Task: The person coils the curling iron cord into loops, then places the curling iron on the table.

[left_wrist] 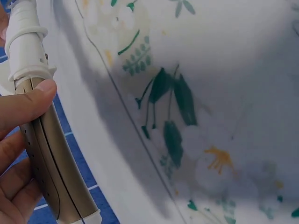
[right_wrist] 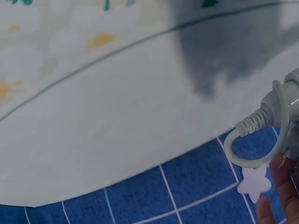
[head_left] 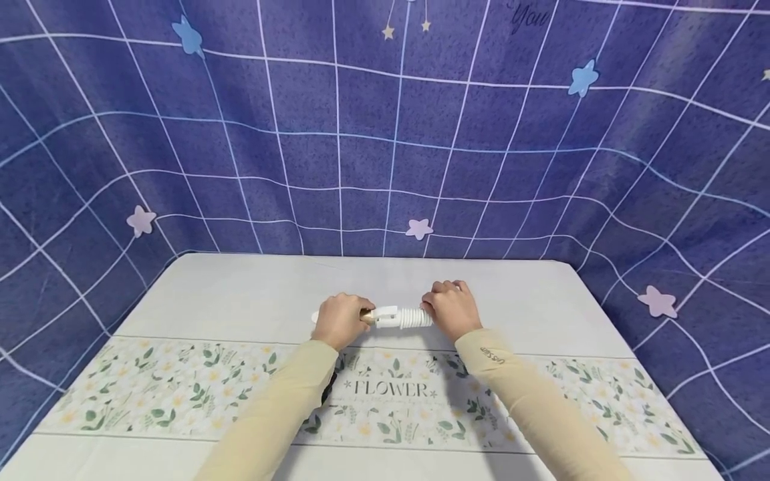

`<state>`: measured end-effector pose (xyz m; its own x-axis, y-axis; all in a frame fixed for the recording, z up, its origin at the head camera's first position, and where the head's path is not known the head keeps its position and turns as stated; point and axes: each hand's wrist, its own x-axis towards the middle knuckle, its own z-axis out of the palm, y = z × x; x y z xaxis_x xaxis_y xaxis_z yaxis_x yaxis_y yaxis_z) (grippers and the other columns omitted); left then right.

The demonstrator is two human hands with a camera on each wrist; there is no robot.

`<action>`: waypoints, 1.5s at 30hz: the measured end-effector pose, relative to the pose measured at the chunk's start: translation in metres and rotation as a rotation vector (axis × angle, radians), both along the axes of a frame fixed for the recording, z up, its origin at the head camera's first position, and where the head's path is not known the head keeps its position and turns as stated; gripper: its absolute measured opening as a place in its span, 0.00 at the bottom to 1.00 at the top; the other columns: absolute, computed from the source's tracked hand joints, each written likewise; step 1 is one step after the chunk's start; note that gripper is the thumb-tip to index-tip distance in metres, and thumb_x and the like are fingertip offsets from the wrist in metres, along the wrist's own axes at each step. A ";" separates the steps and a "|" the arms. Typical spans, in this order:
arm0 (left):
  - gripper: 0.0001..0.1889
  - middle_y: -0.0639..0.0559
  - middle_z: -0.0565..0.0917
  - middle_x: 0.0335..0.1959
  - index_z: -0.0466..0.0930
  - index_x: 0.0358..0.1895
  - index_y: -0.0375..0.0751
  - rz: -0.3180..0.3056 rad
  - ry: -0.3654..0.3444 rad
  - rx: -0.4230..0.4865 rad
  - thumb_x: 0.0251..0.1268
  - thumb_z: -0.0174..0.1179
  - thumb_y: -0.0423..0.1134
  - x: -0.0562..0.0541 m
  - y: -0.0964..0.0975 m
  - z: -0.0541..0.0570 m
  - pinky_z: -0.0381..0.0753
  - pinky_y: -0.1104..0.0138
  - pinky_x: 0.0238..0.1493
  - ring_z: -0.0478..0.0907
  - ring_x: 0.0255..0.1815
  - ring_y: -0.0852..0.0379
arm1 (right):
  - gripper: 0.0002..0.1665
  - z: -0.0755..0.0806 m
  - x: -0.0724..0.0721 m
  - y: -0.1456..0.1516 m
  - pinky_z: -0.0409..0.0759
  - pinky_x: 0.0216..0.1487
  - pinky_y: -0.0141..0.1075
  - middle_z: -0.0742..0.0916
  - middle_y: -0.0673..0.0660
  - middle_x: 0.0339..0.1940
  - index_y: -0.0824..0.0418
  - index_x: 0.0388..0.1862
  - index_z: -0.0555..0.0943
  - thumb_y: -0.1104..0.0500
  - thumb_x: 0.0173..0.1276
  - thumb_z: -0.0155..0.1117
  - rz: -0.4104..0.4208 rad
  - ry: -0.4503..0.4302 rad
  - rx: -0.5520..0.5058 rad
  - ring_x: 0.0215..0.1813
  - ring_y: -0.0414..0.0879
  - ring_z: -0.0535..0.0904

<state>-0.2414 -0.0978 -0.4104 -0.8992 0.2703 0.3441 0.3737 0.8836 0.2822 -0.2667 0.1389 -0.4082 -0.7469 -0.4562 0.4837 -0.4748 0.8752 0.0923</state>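
Note:
A hair styling iron (head_left: 386, 317) is held level above the white tabletop, crosswise between both hands. My left hand (head_left: 341, 322) grips its gold-brown barrel (left_wrist: 60, 158), the thumb lying across it near the white collar (left_wrist: 30, 67). A white tip pokes out left of that hand. White cord (head_left: 415, 318) is wound in several turns round the white handle. At the handle's right end, my right hand (head_left: 452, 310) curls its fingers over it. Seen from the right wrist, a ribbed cord sleeve (right_wrist: 253, 122) leads into a loop of cord, with fingers (right_wrist: 282, 182) close under it.
A floral cloth band (head_left: 394, 414) printed FLOWER runs across the table (head_left: 240, 287). Behind and at both sides hangs a blue grid-patterned curtain (head_left: 367, 160) with stars. Something small and dark (head_left: 328, 387) shows beside the left forearm.

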 end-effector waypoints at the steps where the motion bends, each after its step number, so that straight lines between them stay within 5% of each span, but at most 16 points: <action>1: 0.17 0.53 0.91 0.37 0.92 0.42 0.48 0.001 0.003 -0.004 0.44 0.82 0.36 -0.001 -0.001 -0.002 0.84 0.53 0.41 0.87 0.38 0.49 | 0.04 -0.003 -0.001 -0.001 0.75 0.57 0.48 0.86 0.50 0.32 0.52 0.33 0.91 0.53 0.65 0.75 -0.009 -0.008 0.005 0.38 0.49 0.82; 13: 0.18 0.53 0.91 0.37 0.92 0.42 0.51 0.074 0.014 -0.039 0.43 0.82 0.38 -0.011 -0.004 -0.021 0.84 0.53 0.40 0.87 0.38 0.49 | 0.05 -0.013 -0.007 -0.013 0.76 0.55 0.46 0.85 0.50 0.35 0.53 0.37 0.91 0.54 0.67 0.72 -0.032 -0.023 0.053 0.41 0.48 0.82; 25: 0.23 0.49 0.90 0.44 0.91 0.49 0.47 0.081 -0.100 0.016 0.44 0.81 0.39 -0.012 -0.009 -0.028 0.83 0.53 0.48 0.87 0.45 0.46 | 0.15 -0.017 -0.004 -0.012 0.78 0.56 0.45 0.87 0.54 0.47 0.60 0.51 0.88 0.64 0.65 0.74 0.027 -0.092 -0.055 0.51 0.50 0.83; 31: 0.24 0.48 0.90 0.44 0.90 0.51 0.45 0.062 -0.077 -0.021 0.46 0.81 0.39 -0.011 -0.009 -0.028 0.83 0.52 0.48 0.87 0.45 0.45 | 0.15 -0.022 0.001 -0.011 0.78 0.57 0.43 0.89 0.54 0.44 0.61 0.48 0.88 0.68 0.61 0.75 0.096 0.034 -0.092 0.48 0.50 0.84; 36: 0.18 0.50 0.90 0.37 0.91 0.44 0.46 0.046 -0.057 -0.072 0.46 0.81 0.38 -0.010 -0.004 -0.023 0.83 0.54 0.46 0.87 0.40 0.48 | 0.16 -0.034 0.002 -0.008 0.79 0.52 0.42 0.87 0.56 0.42 0.62 0.45 0.86 0.69 0.57 0.74 0.198 0.235 0.071 0.46 0.51 0.83; 41: 0.12 0.53 0.89 0.30 0.91 0.35 0.46 0.034 -0.029 -0.092 0.44 0.81 0.37 -0.009 -0.002 -0.022 0.83 0.56 0.41 0.86 0.34 0.50 | 0.13 -0.042 0.001 -0.007 0.79 0.52 0.44 0.83 0.57 0.39 0.63 0.44 0.84 0.68 0.64 0.58 0.275 0.373 0.167 0.42 0.53 0.80; 45: 0.14 0.51 0.90 0.32 0.91 0.40 0.44 0.044 -0.031 -0.075 0.46 0.80 0.37 -0.007 -0.002 -0.024 0.84 0.56 0.42 0.87 0.36 0.49 | 0.19 -0.044 0.000 -0.005 0.79 0.54 0.45 0.84 0.59 0.41 0.65 0.47 0.85 0.66 0.70 0.46 0.289 0.422 0.236 0.43 0.53 0.81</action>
<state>-0.2484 -0.1002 -0.4339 -0.9206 0.2538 0.2968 0.3259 0.9181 0.2255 -0.2663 0.1339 -0.4525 -0.3392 -0.7458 0.5733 -0.5721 0.6473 0.5037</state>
